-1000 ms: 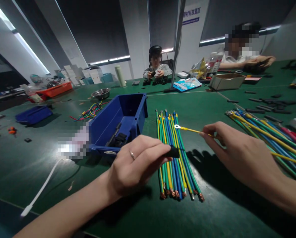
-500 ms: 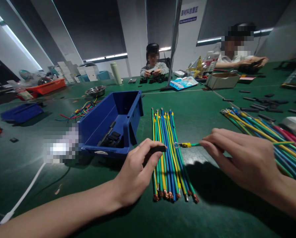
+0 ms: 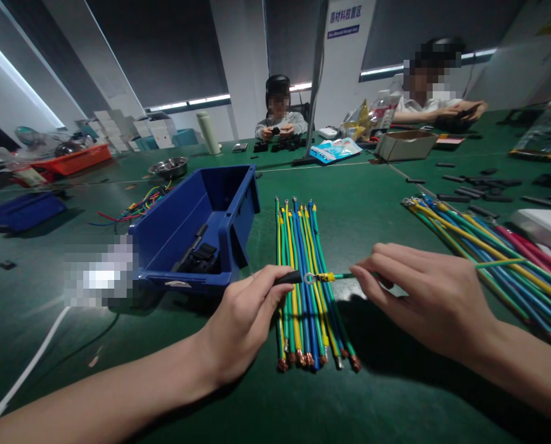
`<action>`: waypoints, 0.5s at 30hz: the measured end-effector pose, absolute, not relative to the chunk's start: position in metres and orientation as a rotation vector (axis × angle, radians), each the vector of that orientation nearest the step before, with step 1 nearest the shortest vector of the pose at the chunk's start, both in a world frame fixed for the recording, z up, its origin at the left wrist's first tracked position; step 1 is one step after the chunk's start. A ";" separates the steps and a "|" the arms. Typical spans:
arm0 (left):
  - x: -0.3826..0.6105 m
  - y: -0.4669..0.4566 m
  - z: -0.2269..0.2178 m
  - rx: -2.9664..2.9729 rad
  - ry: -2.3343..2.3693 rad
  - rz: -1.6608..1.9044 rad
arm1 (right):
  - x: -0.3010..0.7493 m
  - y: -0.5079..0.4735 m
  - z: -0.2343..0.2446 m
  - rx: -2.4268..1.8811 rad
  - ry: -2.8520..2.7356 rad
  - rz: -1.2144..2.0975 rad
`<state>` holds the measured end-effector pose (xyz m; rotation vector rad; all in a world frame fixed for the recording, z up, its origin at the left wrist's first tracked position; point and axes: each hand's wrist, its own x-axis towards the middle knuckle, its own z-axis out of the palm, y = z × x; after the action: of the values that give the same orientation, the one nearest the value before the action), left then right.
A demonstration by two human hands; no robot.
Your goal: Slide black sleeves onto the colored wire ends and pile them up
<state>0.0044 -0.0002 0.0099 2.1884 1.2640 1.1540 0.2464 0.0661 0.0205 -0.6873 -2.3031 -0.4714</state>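
My left hand (image 3: 245, 320) is closed in a pinch on a short black sleeve (image 3: 288, 278), held level above a bundle of coloured wires (image 3: 306, 271) lying on the green table (image 3: 372, 203). My right hand (image 3: 423, 296) pinches a green-yellow wire (image 3: 342, 276) whose ring terminal (image 3: 309, 278) points left and almost touches the sleeve's open end. The wire trails right over a second pile of coloured wires (image 3: 488, 246).
A blue bin (image 3: 238, 203) with black parts inside stands left of the bundle. Loose wires (image 3: 137, 206), a metal bowl (image 3: 168, 166), black sleeves (image 3: 483, 185) and a cardboard box (image 3: 407, 145) lie farther back. Two other people sit at the far side.
The right hand swung the wire's ring terminal down and left, from above the bundle to the sleeve's end. The left hand kept its pinch on the black sleeve.
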 end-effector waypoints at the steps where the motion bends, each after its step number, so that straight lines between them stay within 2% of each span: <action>1: 0.005 0.000 0.010 2.191 1.270 1.151 | 0.246 0.066 0.020 -0.695 -2.303 -0.464; 15: 0.008 -0.001 0.009 2.303 1.165 1.043 | 0.241 0.061 0.018 -0.664 -2.358 -0.287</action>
<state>0.0080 -0.0005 0.0091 2.3034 1.1646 1.0432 0.2405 0.0612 0.0175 -0.6644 -2.3579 -0.2867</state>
